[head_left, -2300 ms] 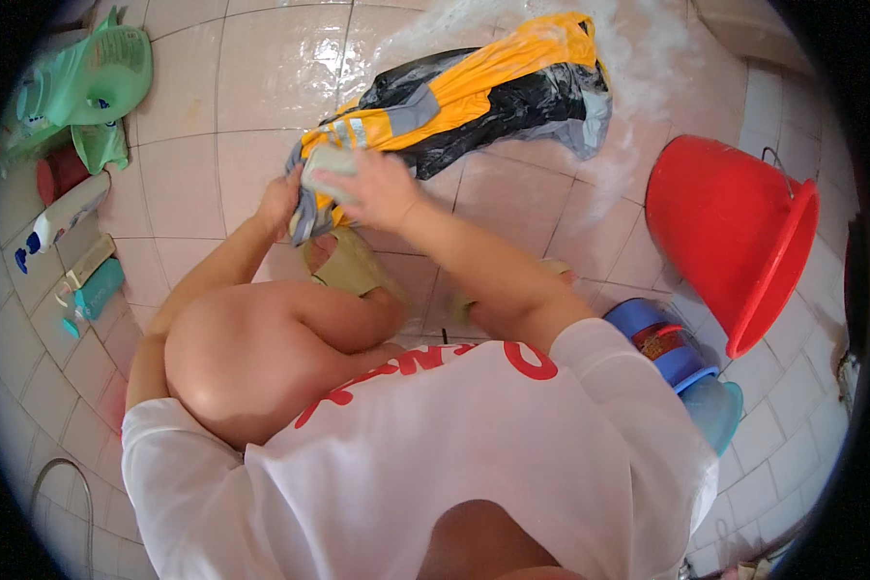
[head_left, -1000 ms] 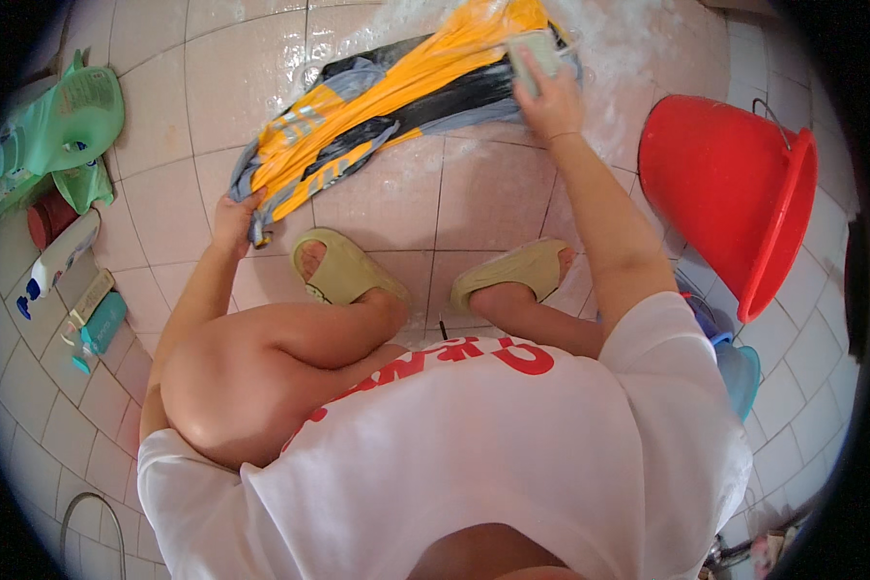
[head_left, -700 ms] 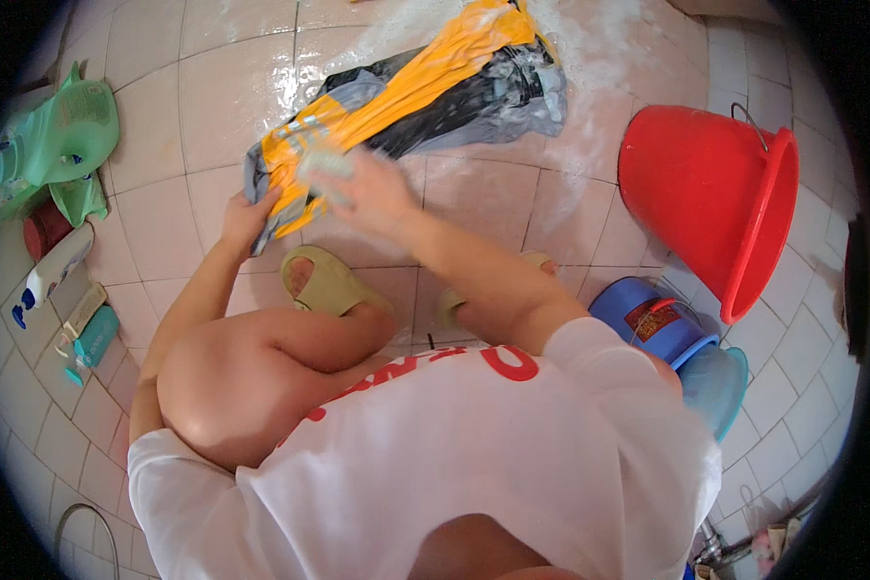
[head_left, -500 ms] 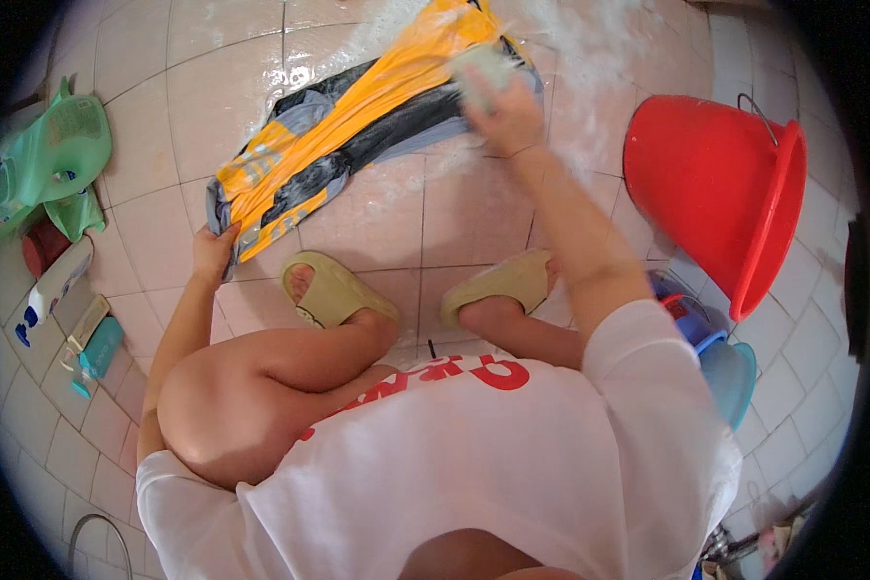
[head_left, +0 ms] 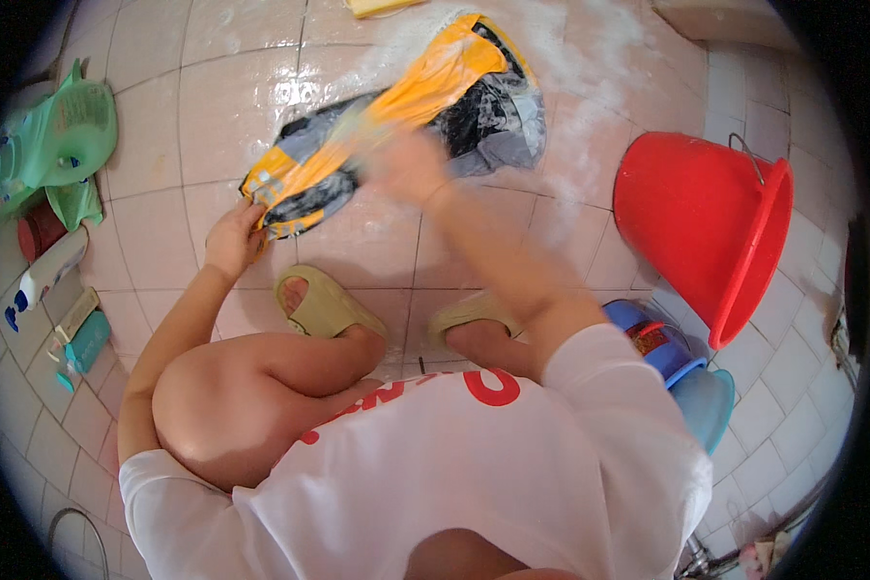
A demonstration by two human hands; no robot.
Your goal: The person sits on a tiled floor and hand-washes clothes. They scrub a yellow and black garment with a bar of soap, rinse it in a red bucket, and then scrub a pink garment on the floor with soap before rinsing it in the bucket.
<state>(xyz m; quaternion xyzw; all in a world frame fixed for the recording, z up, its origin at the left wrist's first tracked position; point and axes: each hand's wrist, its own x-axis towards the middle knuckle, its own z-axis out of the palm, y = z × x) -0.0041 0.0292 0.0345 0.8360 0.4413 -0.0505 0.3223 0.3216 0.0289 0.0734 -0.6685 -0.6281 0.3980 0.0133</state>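
Note:
A wet orange, black and grey garment (head_left: pixel 425 87) is stretched across the tiled floor, with whitish suds on its dark parts. At its lower left end, my left hand (head_left: pixel 234 237) grips the bunched edge. My right hand (head_left: pixel 406 166), smeared by motion, is over the middle of the cloth. In it is a pale greenish block (head_left: pixel 358 132) that looks like a scrub brush, pressed on or just above the orange fabric; the blur hides its exact shape.
Foam and water lie on the pink floor tiles (head_left: pixel 590 58). A red bucket (head_left: pixel 691 227) lies tilted at right, with blue basins (head_left: pixel 701 396) below it. Green bags (head_left: pixel 72 135) and bottles (head_left: pixel 53 269) line the left wall. A yellow block (head_left: pixel 382 6) sits at the top edge.
My right hand has swept down and left along the garment with the pale block. The garment's lower left end, in my left hand, now lies more bunched. The whole view has shifted slightly.

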